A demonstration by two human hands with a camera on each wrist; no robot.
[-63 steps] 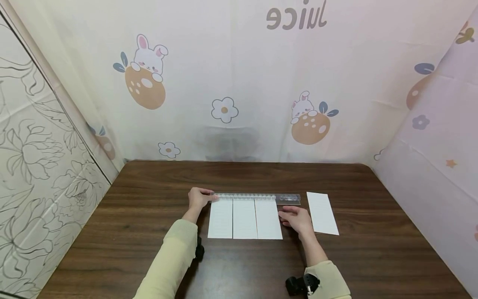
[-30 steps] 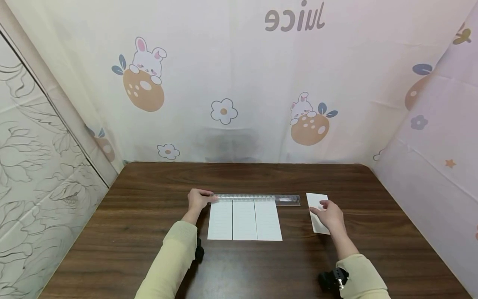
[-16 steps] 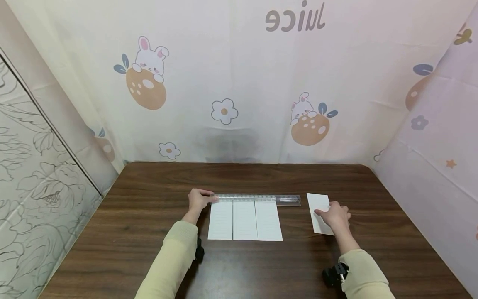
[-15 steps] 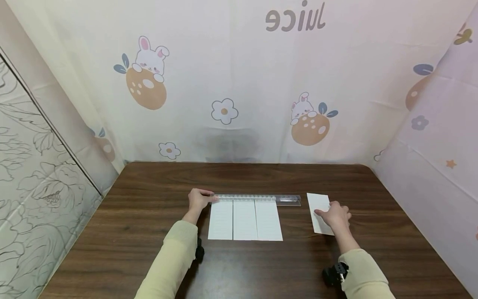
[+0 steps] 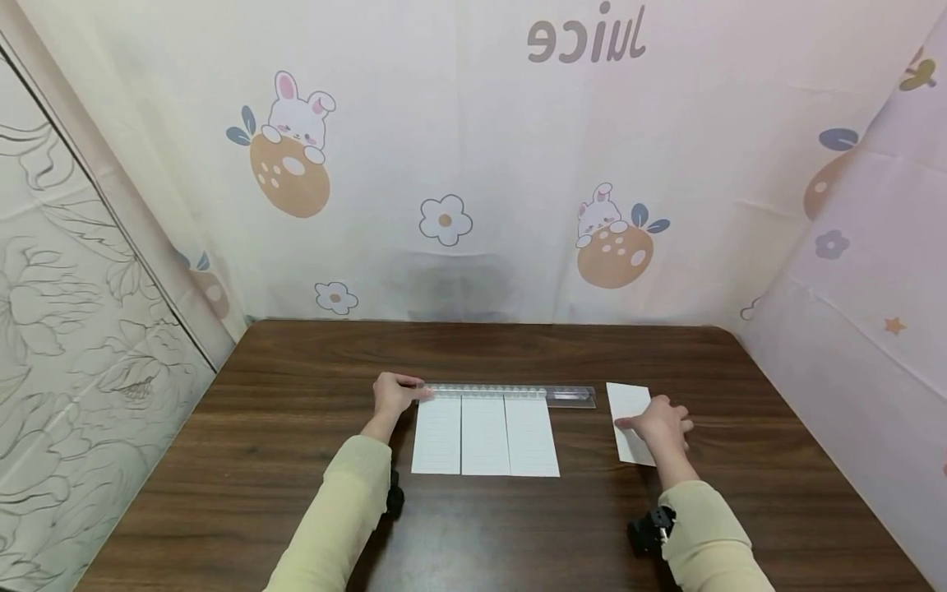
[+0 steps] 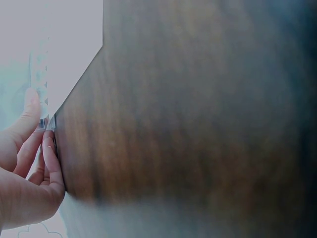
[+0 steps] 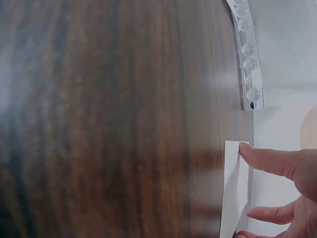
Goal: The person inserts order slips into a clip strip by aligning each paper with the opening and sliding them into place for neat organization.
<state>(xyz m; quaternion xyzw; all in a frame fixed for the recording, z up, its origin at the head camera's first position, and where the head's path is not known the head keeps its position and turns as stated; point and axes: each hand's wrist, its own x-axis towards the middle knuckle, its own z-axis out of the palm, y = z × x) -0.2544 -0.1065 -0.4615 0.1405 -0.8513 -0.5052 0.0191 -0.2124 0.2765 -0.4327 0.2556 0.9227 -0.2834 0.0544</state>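
My left hand (image 5: 394, 398) pinches the left end of a clear plastic strip (image 5: 570, 396) with a row of round bumps. Three white paper cards (image 5: 484, 436) stand side by side along that strip, their top edges at it. At the right, my right hand (image 5: 662, 426) holds a separate white card (image 5: 629, 400) across its width, thumb at the left side and fingers at the right edge. In the right wrist view this card (image 7: 231, 183) looks slightly bent between thumb and fingers. The strip's free end (image 7: 251, 94) lies beyond it.
Everything lies on a dark wooden table (image 5: 473, 534). A patterned curtain (image 5: 503, 148) hangs behind the table's back edge, with a similar cloth (image 5: 858, 329) on the right. A floral panel (image 5: 66, 312) stands at the left.
My right hand has moved from beside the three cards over to the separate card on the right and taken hold of it. My left hand has stayed on the strip.
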